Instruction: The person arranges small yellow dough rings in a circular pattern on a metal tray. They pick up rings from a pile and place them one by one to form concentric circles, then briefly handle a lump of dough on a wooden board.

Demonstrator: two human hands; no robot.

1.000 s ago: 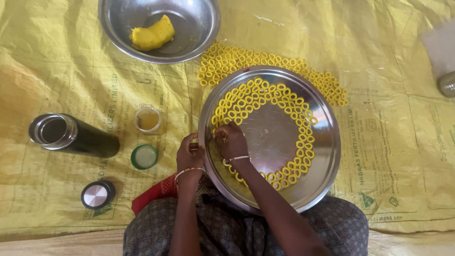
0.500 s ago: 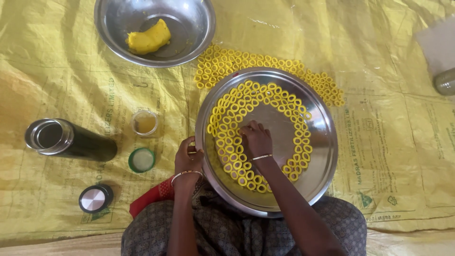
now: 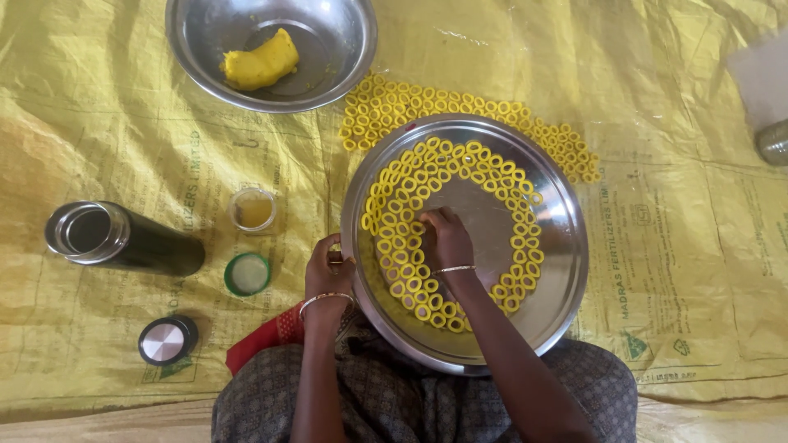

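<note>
Right hand (image 3: pixel 446 239) rests inside the steel plate (image 3: pixel 558 271), fingers curled down, fingertips touching the small yellow dough rings (image 3: pixel 408 246) on the plate's left side; whether a ring is pinched between them cannot be told. Left hand (image 3: pixel 329 271) is closed over the plate's left rim, gripping the edge; a thin bangle sits on each wrist. Largest thing around: the yellow woven plastic sheet (image 3: pixel 107 131) spread over the floor, creased, carrying everything. On it, just in front of the person's lap, the round steel plate, its near edge over the patterned cloth at the knees (image 3: pixel 394 402). The rings form a thick band, several deep, running round the plate's left, far and right sides, leaving the middle bare. Beyond the far rim, a second batch of rings (image 3: pixel 460 107) lies directly on the sheet in close rows, curving partly behind the plate. Far left of that, a steel bowl (image 3: pixel 336 49) holds one lump of yellow dough (image 3: pixel 261 60). Left of the plate, a dark cylindrical flask (image 3: pixel 123 239) lies on its side, mouth open. Near it, a small glass cup (image 3: pixel 253 209) with yellowish liquid, a green-rimmed lid (image 3: pixel 247 273) and a black cap with a metal top (image 3: pixel 167 340), each apart from the others. A strip of red cloth (image 3: pixel 263 340) shows by the left wrist.
</note>
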